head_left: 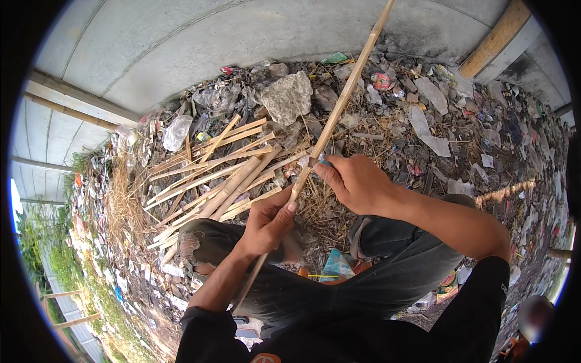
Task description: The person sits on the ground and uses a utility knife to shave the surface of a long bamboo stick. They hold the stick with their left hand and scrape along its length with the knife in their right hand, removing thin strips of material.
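A long bamboo strip (346, 91) slants from the upper middle down between my knees. My left hand (269, 222) is closed round its lower part, with the thumb along it. Higher up, my right hand (357, 184) is closed on what looks like a small knife (313, 161). Its short dark blade lies against the strip, and a bit of teal shows by the fingers; the rest is hidden in the hand. Left of my hands, split bamboo pieces (242, 175) lie in a loose pile on the ground.
Litter and dry straw (127, 199) cover the ground around me. A large grey stone (287, 100) lies ahead, before a concrete wall (181, 45). A bamboo pole (496, 37) leans at the wall on the right. My bent knees frame the work.
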`<action>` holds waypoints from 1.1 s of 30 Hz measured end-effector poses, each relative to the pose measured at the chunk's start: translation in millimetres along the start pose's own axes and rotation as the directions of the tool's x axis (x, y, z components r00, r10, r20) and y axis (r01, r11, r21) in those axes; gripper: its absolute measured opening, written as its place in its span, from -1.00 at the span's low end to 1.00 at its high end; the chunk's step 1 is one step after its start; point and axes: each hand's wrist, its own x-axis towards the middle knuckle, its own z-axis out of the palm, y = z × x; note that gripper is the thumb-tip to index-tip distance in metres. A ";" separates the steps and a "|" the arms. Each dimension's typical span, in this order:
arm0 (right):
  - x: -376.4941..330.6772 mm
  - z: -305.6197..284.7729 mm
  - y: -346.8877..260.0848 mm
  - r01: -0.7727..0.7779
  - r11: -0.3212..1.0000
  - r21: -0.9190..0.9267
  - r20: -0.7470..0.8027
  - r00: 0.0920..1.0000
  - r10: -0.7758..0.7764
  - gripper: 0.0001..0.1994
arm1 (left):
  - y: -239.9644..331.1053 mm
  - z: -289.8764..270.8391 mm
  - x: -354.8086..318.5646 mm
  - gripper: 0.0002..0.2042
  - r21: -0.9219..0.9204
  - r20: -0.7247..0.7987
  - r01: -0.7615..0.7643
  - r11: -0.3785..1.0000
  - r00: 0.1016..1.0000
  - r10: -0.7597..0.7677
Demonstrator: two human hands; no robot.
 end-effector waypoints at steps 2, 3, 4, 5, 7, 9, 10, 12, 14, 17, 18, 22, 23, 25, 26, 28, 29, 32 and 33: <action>-5.3 9.3 3.1 0.041 0.999 0.033 -0.017 0.999 -0.041 -0.43 | -0.7 1.1 0.1 -0.51 0.005 0.001 0.008 1.000 1.000 -0.008; -6.9 8.3 5.3 0.024 0.997 0.077 0.023 0.999 -0.025 -0.42 | -2.9 1.4 -0.3 -0.50 0.013 -0.002 0.003 1.000 1.000 -0.002; -5.2 6.3 3.9 0.009 0.992 0.123 0.066 0.998 -0.017 -0.42 | -5.7 0.2 -1.6 -0.50 0.022 -0.011 -0.004 1.000 1.000 0.004; -3.0 4.7 3.4 -0.007 0.986 0.168 0.110 0.994 -0.012 -0.42 | -6.8 -0.6 -2.3 -0.50 0.032 -0.019 -0.010 0.999 1.000 0.010; 2.7 3.0 13.0 -0.067 0.976 0.209 0.220 0.975 0.020 -0.41 | -4.3 -0.5 -2.6 -0.50 0.020 -0.010 0.000 1.000 1.000 0.000; 5.2 3.1 20.9 -0.110 0.962 0.249 0.293 0.956 0.033 -0.41 | -5.8 -0.5 -2.0 -0.50 0.020 -0.005 -0.005 1.000 1.000 0.005; 6.8 2.5 20.6 -0.120 0.955 0.271 0.309 0.951 0.032 -0.41 | -9.0 -1.9 -0.8 -0.50 0.026 -0.004 -0.017 1.000 1.000 0.017; 6.2 2.3 17.2 -0.066 0.981 0.185 0.232 0.973 0.022 -0.42 | -9.7 -1.9 0.5 -0.50 0.030 -0.011 -0.021 0.999 1.000 0.021; -0.5 -0.4 0.3 0.030 0.998 -0.054 0.040 0.999 -0.027 -0.44 | -5.3 -0.1 1.4 -0.50 0.024 -0.020 -0.006 1.000 1.000 0.006; -8.0 6.1 -0.6 -0.007 0.998 -0.067 0.019 1.000 0.008 -0.46 | -5.5 1.0 3.8 -0.50 0.031 -0.007 -0.036 0.999 0.999 0.036; -8.4 6.9 1.0 0.004 1.000 0.006 0.031 1.000 -0.004 -0.45 | -5.1 1.8 3.0 -0.51 0.032 -0.005 -0.035 0.999 0.999 0.035; -3.9 11.3 9.4 0.003 0.976 0.216 0.106 0.994 -0.026 -0.43 | -4.5 2.1 -1.2 -0.50 0.017 -0.016 -0.036 0.999 0.999 0.036; -2.2 11.3 12.0 -0.012 0.970 0.244 0.132 0.991 -0.021 -0.42 | -5.0 2.4 -1.7 -0.50 0.006 -0.019 -0.039 0.999 0.999 0.039; 3.5 9.6 20.7 -0.104 0.916 0.387 0.256 0.967 0.002 -0.40 | -2.3 2.2 -0.4 -0.50 -0.014 -0.006 -0.029 0.999 1.000 0.029; 5.2 8.9 23.3 -0.154 0.879 0.450 0.316 0.949 0.004 -0.39 | -1.2 2.0 0.3 -0.50 -0.024 0.001 -0.025 0.999 1.000 0.025; 6.7 7.9 20.8 -0.142 0.872 0.469 0.253 0.967 0.022 -0.37 | -1.1 -1.7 0.0 -0.50 -0.067 0.011 -0.016 0.998 1.000 0.017; 7.6 5.6 16.7 -0.135 0.867 0.479 0.221 0.975 0.030 -0.36 | -1.0 -3.4 0.1 -0.50 -0.087 0.016 -0.011 0.996 1.000 0.013; 10.2 -14.0 0.7 -0.106 0.917 0.385 0.046 0.994 0.096 -0.38 | -5.4 1.9 3.2 -0.51 0.118 -0.103 -0.071 0.991 0.991 0.084; 10.8 -12.2 0.5 -0.093 0.934 0.345 0.049 0.996 0.081 -0.41 | -10.1 1.7 4.3 -0.51 0.242 -0.119 -0.099 0.965 0.984 0.130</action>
